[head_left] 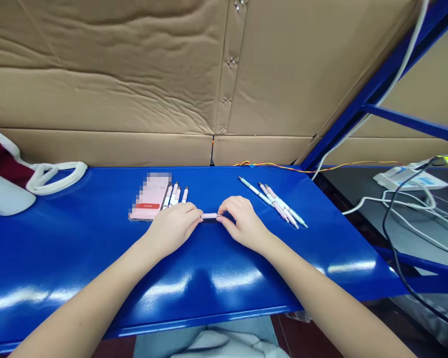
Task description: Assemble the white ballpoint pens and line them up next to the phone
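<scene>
My left hand [173, 226] and my right hand [242, 221] meet at the middle of the blue table [97, 258], both pinching one short pink pen [209, 216] held level between them. The left fingers grip its left end, the right fingers its right end. Just behind the left hand lie several white pens [174, 194] beside a pink phone [151, 199]. To the right of the right hand lies a loose bunch of several pens [280, 205] with pink and pale blue barrels.
A cardboard wall [134, 89] closes off the back of the table. A white-and-red bag with rope handles [52, 176] sits at the far left. Right of the table are a blue metal frame [395, 117], white and black cables [403, 209] and a white device [410, 179].
</scene>
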The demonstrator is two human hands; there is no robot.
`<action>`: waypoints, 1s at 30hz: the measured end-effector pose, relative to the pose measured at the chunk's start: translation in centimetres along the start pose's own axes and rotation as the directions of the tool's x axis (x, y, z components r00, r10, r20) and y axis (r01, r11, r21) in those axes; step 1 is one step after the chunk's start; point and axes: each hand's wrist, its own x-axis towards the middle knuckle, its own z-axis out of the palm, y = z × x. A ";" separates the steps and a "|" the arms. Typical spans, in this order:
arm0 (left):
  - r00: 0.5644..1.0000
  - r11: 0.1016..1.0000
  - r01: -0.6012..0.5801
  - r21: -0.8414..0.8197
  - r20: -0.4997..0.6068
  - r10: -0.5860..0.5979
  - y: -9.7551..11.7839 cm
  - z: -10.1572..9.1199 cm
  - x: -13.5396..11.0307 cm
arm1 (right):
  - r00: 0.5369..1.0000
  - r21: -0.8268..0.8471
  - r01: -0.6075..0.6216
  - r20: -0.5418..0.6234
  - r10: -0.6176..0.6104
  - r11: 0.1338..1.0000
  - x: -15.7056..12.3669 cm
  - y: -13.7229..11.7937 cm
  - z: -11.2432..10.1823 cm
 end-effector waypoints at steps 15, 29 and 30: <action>1.000 1.000 -0.007 -0.019 0.003 0.007 0.1 0.0 0.0 | 0.997 -0.117 0.036 0.077 -0.027 0.993 0.1 0.0 0.1; 0.997 0.996 0.074 0.042 -0.001 -0.074 2.0 -0.4 0.3 | 0.996 0.034 0.066 0.059 -0.068 0.997 0.5 1.3 -0.3; 0.993 0.991 0.117 0.057 -0.002 -0.117 2.1 -0.4 0.5 | 0.998 0.036 0.042 0.054 -0.044 0.998 0.7 1.6 -0.6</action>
